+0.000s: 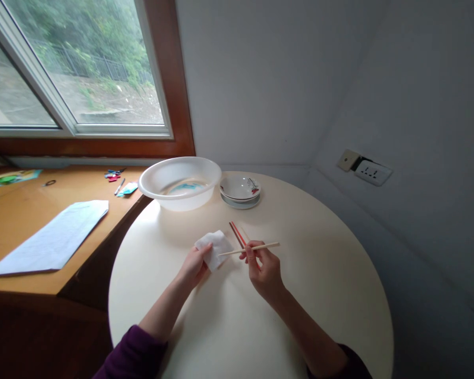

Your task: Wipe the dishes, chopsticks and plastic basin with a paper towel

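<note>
My left hand (193,266) grips a white folded cloth (215,247) on the round cream table (319,273). My right hand (265,269) pinches a pale wooden chopstick (248,249), held level with its tip lying across the cloth. Just behind my right hand, several other chopsticks (237,234) with red and dark shafts lie on the table.
A clear plastic basin (179,181) with a little water stands at the table's far side, beside stacked bowls (240,190). To the left is a wooden desk (19,221) with a white paper (55,239) and small items. A wall socket (373,172) is at right.
</note>
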Demonstrator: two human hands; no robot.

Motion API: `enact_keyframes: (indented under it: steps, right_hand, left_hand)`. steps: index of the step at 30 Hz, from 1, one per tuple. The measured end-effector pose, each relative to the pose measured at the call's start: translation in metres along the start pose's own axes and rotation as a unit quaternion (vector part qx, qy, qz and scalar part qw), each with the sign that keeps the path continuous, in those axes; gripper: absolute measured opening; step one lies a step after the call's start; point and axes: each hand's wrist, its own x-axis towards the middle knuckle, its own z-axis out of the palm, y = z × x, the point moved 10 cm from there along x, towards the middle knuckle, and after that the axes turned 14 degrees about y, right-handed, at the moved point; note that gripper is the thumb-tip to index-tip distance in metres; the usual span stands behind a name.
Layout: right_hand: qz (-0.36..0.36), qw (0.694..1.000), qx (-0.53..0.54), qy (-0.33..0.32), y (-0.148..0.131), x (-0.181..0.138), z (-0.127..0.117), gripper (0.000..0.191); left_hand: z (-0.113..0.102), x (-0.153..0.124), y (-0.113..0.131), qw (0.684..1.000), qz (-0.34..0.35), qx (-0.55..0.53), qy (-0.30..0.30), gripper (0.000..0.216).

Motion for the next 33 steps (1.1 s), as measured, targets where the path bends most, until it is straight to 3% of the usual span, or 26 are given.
enact_keyframes:
  steps: [8,12,17,21,26,29,33]
  right_hand:
    - [-0.041,0.996,-0.038,-0.075,-0.002,-0.008,0.026,0.017]
    - [0.002,0.99,-0.072,-0.122,0.004,-0.012,0.032,0.024]
    - [0.032,0.949,-0.188,-0.251,0.019,-0.032,0.051,0.027]
    - [0.051,0.913,-0.255,-0.313,0.028,-0.041,0.059,0.028]
    - [0.052,0.886,-0.306,-0.345,0.026,-0.045,0.062,0.033]
    - [0.03,0.874,-0.316,-0.367,0.018,-0.049,0.066,0.033]
    - [0.026,0.868,-0.318,-0.381,0.013,-0.053,0.066,0.034]
  left_hand:
    - [0.017,-0.011,-0.018,0.995,-0.084,-0.03,-0.043,0.016]
    - [0.012,-0.006,-0.017,0.995,-0.079,-0.057,-0.016,0.013]
    - [0.011,-0.006,-0.005,0.993,-0.052,-0.106,-0.001,0.013]
    - [0.024,-0.018,0.007,0.988,-0.049,-0.134,-0.057,0.019]
    - [0.034,-0.028,0.007,0.979,-0.081,-0.163,-0.095,0.02]
    - [0.037,-0.028,0.005,0.97,-0.087,-0.195,-0.115,0.034]
    - [0.032,-0.023,0.0,0.969,-0.107,-0.203,-0.094,0.042]
